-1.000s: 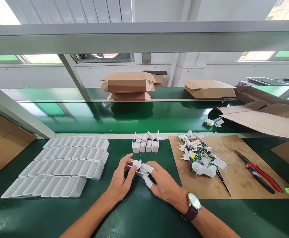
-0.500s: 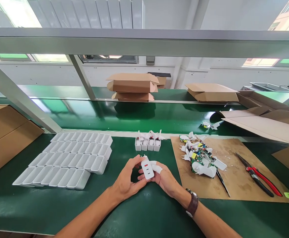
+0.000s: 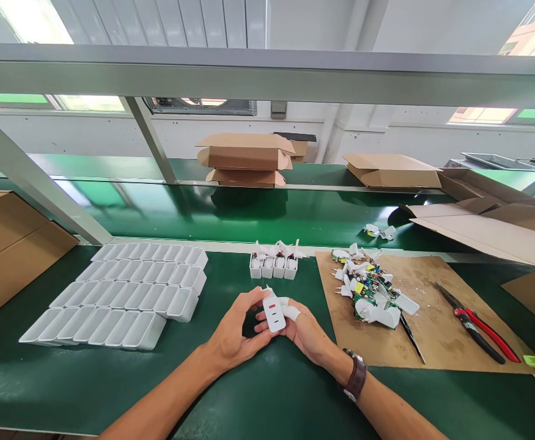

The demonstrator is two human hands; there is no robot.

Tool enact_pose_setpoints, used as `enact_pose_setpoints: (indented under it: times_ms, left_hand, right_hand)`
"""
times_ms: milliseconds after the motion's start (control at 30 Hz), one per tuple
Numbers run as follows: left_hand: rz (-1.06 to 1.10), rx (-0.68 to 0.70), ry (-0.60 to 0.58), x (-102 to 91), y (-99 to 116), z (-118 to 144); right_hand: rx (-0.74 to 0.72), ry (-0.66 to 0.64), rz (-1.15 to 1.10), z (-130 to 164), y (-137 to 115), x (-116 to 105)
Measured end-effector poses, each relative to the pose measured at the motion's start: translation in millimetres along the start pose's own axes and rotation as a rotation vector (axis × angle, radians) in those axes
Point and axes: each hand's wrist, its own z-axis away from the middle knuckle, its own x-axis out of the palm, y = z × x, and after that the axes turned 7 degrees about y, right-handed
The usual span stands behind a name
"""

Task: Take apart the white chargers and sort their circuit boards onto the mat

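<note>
Both hands hold one white charger (image 3: 274, 313) upright above the green bench, its port face with a red port turned toward me. My left hand (image 3: 235, 333) cups it from the left. My right hand (image 3: 306, 333), with white finger cots and a wristwatch, grips it from the right. Just beyond the hands stands a short row of white charger shells (image 3: 274, 266) with parts sticking out of them. To the left lie several rows of empty white housings (image 3: 125, 296).
A brown cardboard mat (image 3: 432, 330) on the right carries a pile of circuit boards and plug parts (image 3: 368, 287), red-handled cutters (image 3: 478, 324) and a dark tool (image 3: 411, 342). Cardboard boxes (image 3: 244, 159) sit on the far shelf; flat cartons lie at both sides.
The charger went from lying flat between my fingers to standing upright with its port face toward me. Both hands drew slightly closer. The view shifted a little.
</note>
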Motion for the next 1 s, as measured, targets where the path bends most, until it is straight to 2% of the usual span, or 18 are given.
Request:
enact_pose_setpoints:
  times_ms: [100, 200, 267, 367, 500, 567, 633, 700, 800, 900, 1000]
  left_hand:
    - [-0.008, -0.007, -0.023, -1.5, -0.1, -1.2]
    - [-0.086, -0.060, -0.054, -2.5, -3.9, -1.3]
    - [-0.163, -0.101, -0.034, -2.8, -8.2, -1.4]
    - [-0.253, -0.192, 0.078, -4.2, -16.4, -3.8]
    - [-0.288, -0.427, 0.299, -8.1, -32.2, -12.9]
    - [-0.271, -0.517, 0.351, -9.7, -41.2, -19.1]
    - [-0.237, -0.575, 0.347, -9.6, -48.6, -25.2]
    - [-0.184, -0.607, 0.316, -6.9, -53.0, -30.1]
    - [-0.111, -0.626, 0.294, 3.5, -57.0, -35.5]
    - [-0.094, -0.631, 0.367, 19.6, -63.9, -44.9]
    - [-0.093, -0.631, 0.444, 35.6, -74.4, -65.4]
  right_hand:
    - [-0.089, 0.042, 0.090, -0.4, 2.2, 0.1]
    - [-0.280, 0.129, 0.248, -0.9, 5.9, 1.1]
    - [-0.380, 0.143, 0.313, -0.8, 8.4, 1.6]
    - [-0.479, 0.168, 0.376, 0.1, 11.0, 0.1]
    - [-0.638, 0.310, 0.512, -2.0, 11.9, -8.5]
    - [-0.714, 0.402, 0.574, -7.1, 12.5, -17.1]
    - [-0.766, 0.493, 0.617, -15.4, 14.2, -28.4]
    - [-0.769, 0.548, 0.634, -26.5, 16.0, -40.4]
    - [-0.677, 0.529, 0.625, -46.1, 15.5, -52.9]
    - [-0.627, 0.465, 0.633, -67.4, 7.3, -54.3]
    - [-0.609, 0.455, 0.661, -92.0, -9.6, -50.0]
